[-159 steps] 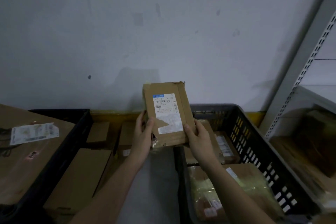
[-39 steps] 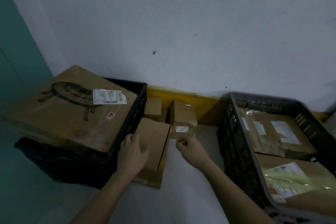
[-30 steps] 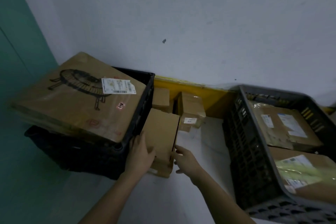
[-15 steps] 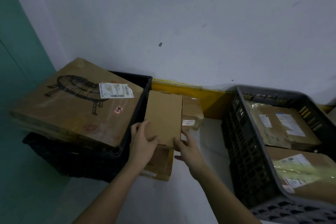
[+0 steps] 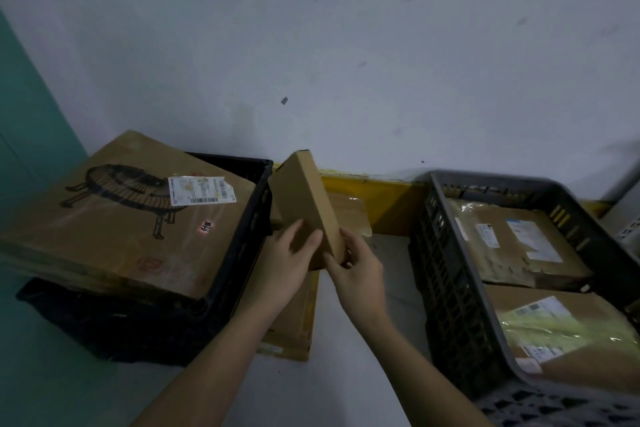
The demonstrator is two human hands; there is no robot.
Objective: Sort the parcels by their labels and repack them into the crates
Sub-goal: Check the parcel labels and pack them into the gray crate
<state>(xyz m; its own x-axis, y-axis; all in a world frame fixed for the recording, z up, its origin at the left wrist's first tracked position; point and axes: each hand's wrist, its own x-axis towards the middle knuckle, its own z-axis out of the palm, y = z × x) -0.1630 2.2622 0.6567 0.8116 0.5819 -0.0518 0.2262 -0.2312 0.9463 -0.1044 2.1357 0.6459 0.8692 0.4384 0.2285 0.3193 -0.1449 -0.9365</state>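
Hands grasp one plain parcel (image 5: 304, 204), tilted, between two crates: left hand (image 5: 285, 262), right hand (image 5: 356, 270) at its lower end.

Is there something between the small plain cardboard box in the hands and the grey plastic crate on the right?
Nothing visible. Left hand and right hand hold the small plain cardboard box above bare floor; the way to the grey plastic crate is open, though two labelled parcels already lie inside.

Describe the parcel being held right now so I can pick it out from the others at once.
Find the gap between the black crate on the left and the grey crate on the right. The plain brown box is lifted there, tilted, gripped by the left hand and right hand. Unlike its neighbours, it shows no label.
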